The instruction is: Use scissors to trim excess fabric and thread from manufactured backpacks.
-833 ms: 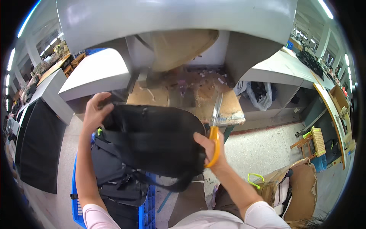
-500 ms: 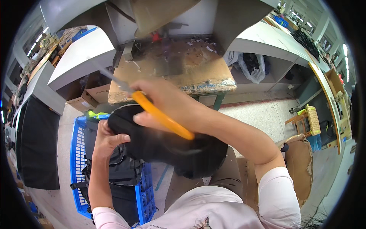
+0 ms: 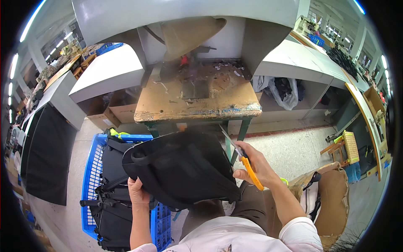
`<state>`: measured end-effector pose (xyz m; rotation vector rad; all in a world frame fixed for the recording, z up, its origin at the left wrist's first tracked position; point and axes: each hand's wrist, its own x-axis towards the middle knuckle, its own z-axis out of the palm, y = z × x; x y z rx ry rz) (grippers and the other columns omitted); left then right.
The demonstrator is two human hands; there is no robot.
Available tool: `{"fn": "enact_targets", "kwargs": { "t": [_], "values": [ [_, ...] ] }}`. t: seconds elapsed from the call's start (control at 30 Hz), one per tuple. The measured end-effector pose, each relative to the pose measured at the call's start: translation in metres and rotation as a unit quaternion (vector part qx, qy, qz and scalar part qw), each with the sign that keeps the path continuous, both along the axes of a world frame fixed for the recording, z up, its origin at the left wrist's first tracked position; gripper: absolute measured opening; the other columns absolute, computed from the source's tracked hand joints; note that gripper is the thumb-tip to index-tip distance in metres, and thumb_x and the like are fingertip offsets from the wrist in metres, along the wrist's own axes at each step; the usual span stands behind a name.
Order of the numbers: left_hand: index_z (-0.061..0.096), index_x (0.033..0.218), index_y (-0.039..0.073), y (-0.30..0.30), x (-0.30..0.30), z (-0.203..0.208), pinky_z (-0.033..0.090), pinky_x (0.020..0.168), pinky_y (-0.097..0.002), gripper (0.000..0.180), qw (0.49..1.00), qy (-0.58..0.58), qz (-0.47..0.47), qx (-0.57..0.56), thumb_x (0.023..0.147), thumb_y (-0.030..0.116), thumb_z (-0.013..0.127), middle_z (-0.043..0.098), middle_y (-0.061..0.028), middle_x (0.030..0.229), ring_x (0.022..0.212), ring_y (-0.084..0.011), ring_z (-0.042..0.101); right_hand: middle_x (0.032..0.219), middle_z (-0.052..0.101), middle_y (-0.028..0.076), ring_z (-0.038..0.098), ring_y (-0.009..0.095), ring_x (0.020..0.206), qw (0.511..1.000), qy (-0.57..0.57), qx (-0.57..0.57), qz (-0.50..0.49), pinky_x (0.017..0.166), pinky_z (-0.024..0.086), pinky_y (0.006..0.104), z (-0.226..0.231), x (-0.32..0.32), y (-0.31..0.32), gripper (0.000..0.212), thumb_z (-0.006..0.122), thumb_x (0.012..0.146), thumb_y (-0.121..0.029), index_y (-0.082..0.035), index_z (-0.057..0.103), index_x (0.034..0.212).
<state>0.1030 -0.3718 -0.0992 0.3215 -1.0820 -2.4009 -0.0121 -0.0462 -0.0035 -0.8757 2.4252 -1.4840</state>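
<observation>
A black fabric bag [image 3: 180, 164] is held up above my lap, spread wide and tilted. My left hand [image 3: 137, 191] grips its lower left edge, thumb over the cloth. In my right hand [image 3: 256, 166], beside the bag's right edge, is a pair of scissors [image 3: 250, 171] with orange handles. Its blades point up and to the left, next to the bag's upper right side. The right thumb is close to the bag's edge; I cannot tell whether it touches.
At left, a blue plastic basket [image 3: 89, 185] holds several black strapped bags [image 3: 113, 218]. Ahead stands a worn wooden table [image 3: 168, 110] strewn with scraps, under a grey hood [image 3: 184, 9]. Cardboard [image 3: 333, 210] lies at right, near a small wooden chair [image 3: 348, 147].
My right hand with the scissors has swung from across the bag to its right side. The bag has turned and spread open, and my left hand has moved lower and right.
</observation>
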Motion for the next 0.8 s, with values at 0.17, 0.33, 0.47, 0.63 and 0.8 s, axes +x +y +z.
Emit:
{"fn": "enact_targets", "kwargs": {
  "t": [0.17, 0.33, 0.47, 0.63, 0.8],
  "values": [
    [0.057, 0.104, 0.003, 0.002, 0.006, -0.015, 0.050, 0.081, -0.0314, 0.035, 0.998, 0.039, -0.043, 0.002, 0.071, 0.004, 0.068, 0.062, -0.0086, 0.103, 0.091, -0.0201, 0.061, 0.101, 0.051, 0.017, 0.053, 0.032, 0.088, 0.997, 0.015, 0.079, -0.008, 0.077, 0.043, 0.0373, -0.009, 0.008, 0.005, 0.078, 0.062, 0.068, -0.060, -0.008, 0.039, 0.121],
    [0.055, 0.108, 0.004, -0.001, 0.017, -0.024, 0.050, 0.083, -0.0322, 0.038, 0.999, 0.033, -0.029, 0.021, 0.071, 0.000, 0.065, 0.060, -0.0089, 0.106, 0.092, -0.0208, 0.060, 0.102, 0.052, 0.019, 0.054, 0.033, 0.087, 0.995, -0.022, 0.102, 0.008, 0.077, 0.044, 0.0393, -0.011, 0.015, 0.003, 0.079, 0.061, 0.068, -0.060, -0.006, 0.039, 0.121],
    [0.052, 0.111, 0.005, -0.004, 0.022, -0.032, 0.050, 0.084, -0.0336, 0.041, 0.999, 0.041, -0.019, 0.029, 0.072, -0.004, 0.058, 0.059, -0.0094, 0.108, 0.093, -0.0221, 0.060, 0.085, 0.050, 0.011, 0.050, 0.024, 0.074, 0.996, 0.030, 0.085, 0.007, 0.065, 0.044, 0.0319, -0.023, 0.016, 0.000, 0.074, 0.069, 0.065, -0.053, -0.009, 0.044, 0.118],
    [0.057, 0.107, 0.006, -0.004, 0.028, -0.036, 0.050, 0.084, -0.0330, 0.038, 0.999, 0.028, -0.023, 0.025, 0.070, 0.000, 0.066, 0.060, -0.0083, 0.106, 0.094, -0.0212, 0.060, 0.101, 0.052, 0.021, 0.053, 0.036, 0.092, 0.988, -0.018, 0.141, 0.056, 0.079, 0.043, 0.0411, -0.016, 0.014, -0.007, 0.083, 0.060, 0.067, -0.063, -0.004, 0.039, 0.122],
    [0.057, 0.107, 0.005, -0.003, 0.032, -0.040, 0.050, 0.085, -0.0342, 0.039, 0.998, 0.012, -0.008, 0.058, 0.070, -0.001, 0.065, 0.060, -0.0087, 0.106, 0.094, -0.0220, 0.060, 0.079, 0.050, 0.010, 0.051, 0.024, 0.070, 0.992, 0.065, 0.103, 0.037, 0.063, 0.043, 0.0332, -0.027, 0.015, -0.012, 0.073, 0.064, 0.066, -0.058, -0.009, 0.045, 0.116]
  ]
}}
